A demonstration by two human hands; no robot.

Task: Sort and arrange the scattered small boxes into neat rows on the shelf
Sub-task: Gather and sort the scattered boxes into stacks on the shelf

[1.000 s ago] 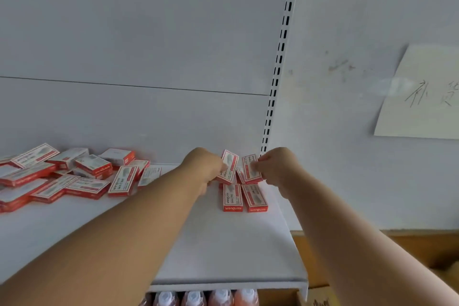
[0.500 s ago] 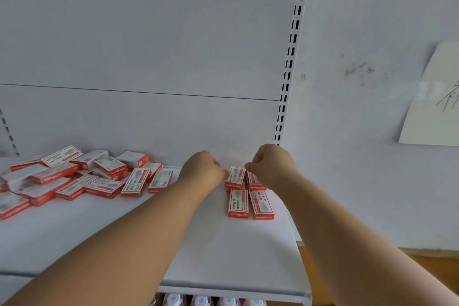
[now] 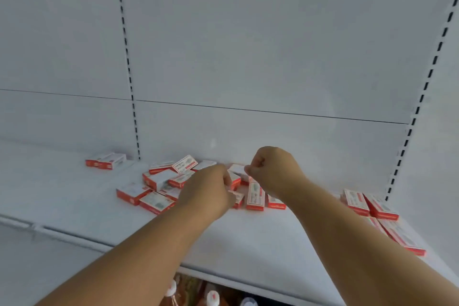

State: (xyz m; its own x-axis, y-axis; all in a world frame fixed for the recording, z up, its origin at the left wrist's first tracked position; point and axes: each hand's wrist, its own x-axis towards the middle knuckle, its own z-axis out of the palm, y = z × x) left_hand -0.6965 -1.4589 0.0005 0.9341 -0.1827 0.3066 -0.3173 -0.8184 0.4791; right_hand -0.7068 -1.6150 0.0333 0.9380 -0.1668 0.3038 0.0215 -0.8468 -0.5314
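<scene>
Small red-and-white boxes lie in a loose pile [image 3: 161, 182] at the back middle of the white shelf [image 3: 248, 243]. My left hand [image 3: 211, 192] rests on the pile's right end, its fingers curled down by a box [image 3: 235, 180]; whether it grips the box is hidden. My right hand [image 3: 270, 169] hovers just above and right of it, fingers closed in a loose fist with nothing seen in it. Below it two boxes [image 3: 255, 197] lie side by side. At the right end, arranged boxes [image 3: 367, 204] lie in two rows.
Two more boxes [image 3: 106, 161] sit apart at the far left by a slotted upright [image 3: 129, 82]. A second slotted upright [image 3: 422, 97] marks the shelf's right end. Bottle caps [image 3: 213, 298] show on the level below the front edge.
Both hands have left the arranged boxes at the right end and moved left to the scattered pile. My view has turned left with them, so the rows now sit at the right.
</scene>
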